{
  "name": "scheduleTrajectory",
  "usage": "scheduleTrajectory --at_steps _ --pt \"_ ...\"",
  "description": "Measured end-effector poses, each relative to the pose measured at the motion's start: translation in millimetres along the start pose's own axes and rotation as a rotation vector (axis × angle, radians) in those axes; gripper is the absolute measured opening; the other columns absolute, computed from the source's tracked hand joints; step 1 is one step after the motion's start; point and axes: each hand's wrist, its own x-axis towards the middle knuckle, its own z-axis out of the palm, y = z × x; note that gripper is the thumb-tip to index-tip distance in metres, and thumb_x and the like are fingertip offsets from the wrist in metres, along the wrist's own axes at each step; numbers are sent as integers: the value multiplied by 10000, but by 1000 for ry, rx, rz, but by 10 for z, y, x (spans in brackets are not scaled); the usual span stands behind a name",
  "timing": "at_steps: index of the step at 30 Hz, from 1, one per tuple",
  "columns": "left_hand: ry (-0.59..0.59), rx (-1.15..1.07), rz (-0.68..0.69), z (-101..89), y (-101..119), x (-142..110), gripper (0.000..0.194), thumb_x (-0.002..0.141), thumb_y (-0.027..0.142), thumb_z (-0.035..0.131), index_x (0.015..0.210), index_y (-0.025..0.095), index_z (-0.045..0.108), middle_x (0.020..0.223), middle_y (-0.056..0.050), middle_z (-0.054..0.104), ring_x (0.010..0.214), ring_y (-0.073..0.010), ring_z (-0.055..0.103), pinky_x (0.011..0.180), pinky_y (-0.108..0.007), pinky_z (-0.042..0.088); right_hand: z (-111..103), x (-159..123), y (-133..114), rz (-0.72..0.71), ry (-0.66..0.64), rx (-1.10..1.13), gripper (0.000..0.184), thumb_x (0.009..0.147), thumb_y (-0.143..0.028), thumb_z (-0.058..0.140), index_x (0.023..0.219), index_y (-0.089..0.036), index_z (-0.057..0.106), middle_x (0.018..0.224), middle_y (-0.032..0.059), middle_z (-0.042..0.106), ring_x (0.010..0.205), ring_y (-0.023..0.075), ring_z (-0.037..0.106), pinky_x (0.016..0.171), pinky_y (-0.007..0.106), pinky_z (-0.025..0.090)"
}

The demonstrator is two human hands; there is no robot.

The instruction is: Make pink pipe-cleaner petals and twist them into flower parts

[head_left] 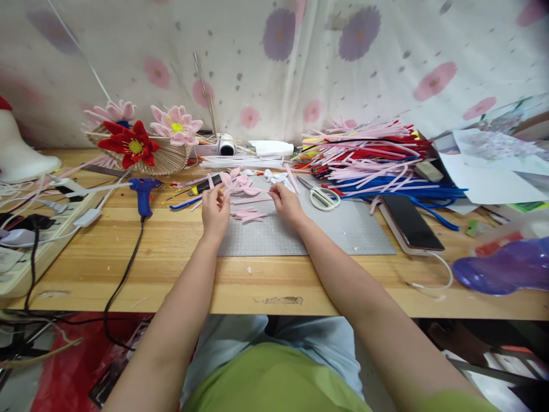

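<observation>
A short pink pipe cleaner (252, 200) spans the gap between my two hands, over the grey cutting mat (343, 237). My left hand (215, 210) has its fingers curled together at the strip's left end. At the other end, my right hand (286, 203) pinches it between thumb and forefinger. Just below the strip, several short pink pieces (247, 214) lie in a small pile on the mat. Pink petal-shaped loops (238, 184) rest behind my left fingers. White-handled scissors (323, 198) lie to the right of my right hand, not touched.
A blue glue gun (144, 197) with a black cord stands at left, near a power strip (47, 246). Behind are finished red (135, 146) and pink flowers (176, 125). Bundled pipe cleaners (364, 154) fill the back right, beside a phone (412, 222) and a purple bag (504, 266).
</observation>
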Motion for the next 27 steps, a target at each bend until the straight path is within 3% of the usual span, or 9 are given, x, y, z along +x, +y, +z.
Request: scheduleTrajectory --at_steps 3,7,12,15,20,23,27 --pt "28 137 78 -47 10 22 374 781 278 561 1146 204 595 1085 -96 521 953 -185 522 806 -291 436 15 -5 15 -38 -35 -17 136 826 -280 408 827 -182 501 781 44 575 700 155 476 644 262 323" --pt "-166 186 101 -33 7 26 212 803 234 524 902 179 703 870 -73 604 870 -190 561 790 -304 433 20 1 26 -57 29 26 144 830 -286 410 811 -172 494 767 42 564 697 145 472 650 259 336" --pt "-270 117 39 60 19 -20 136 748 202 579 807 167 697 829 -63 645 767 -169 577 732 -287 436 45 -3 0 -29 149 92 157 837 -298 415 805 -166 493 765 43 549 699 136 474 657 254 352" --pt "-265 -86 -103 156 52 -54 95 724 225 597 743 158 662 717 -33 628 679 -143 564 666 -262 442 106 -24 -47 -45 102 125 154 830 -296 440 809 -161 512 754 35 553 676 126 474 649 248 354" --pt "-259 -595 -432 277 160 -89 109 739 255 582 746 147 585 636 2 600 587 -109 569 545 -204 442 220 -66 -161 -98 -151 176 109 792 -256 502 796 -160 554 710 9 568 630 108 472 633 239 350" --pt "-247 -700 -512 303 198 -102 95 746 231 581 802 155 564 703 -5 632 624 -124 615 581 -231 484 259 -69 -193 -77 -191 237 89 769 -242 528 767 -160 562 701 1 564 631 104 473 634 238 354" --pt "-315 -729 -572 309 215 -118 128 766 233 569 862 149 566 670 -13 643 596 -142 642 621 -290 526 306 -43 -152 18 -163 379 104 703 -252 590 699 -154 556 682 -11 525 620 96 455 620 237 362"
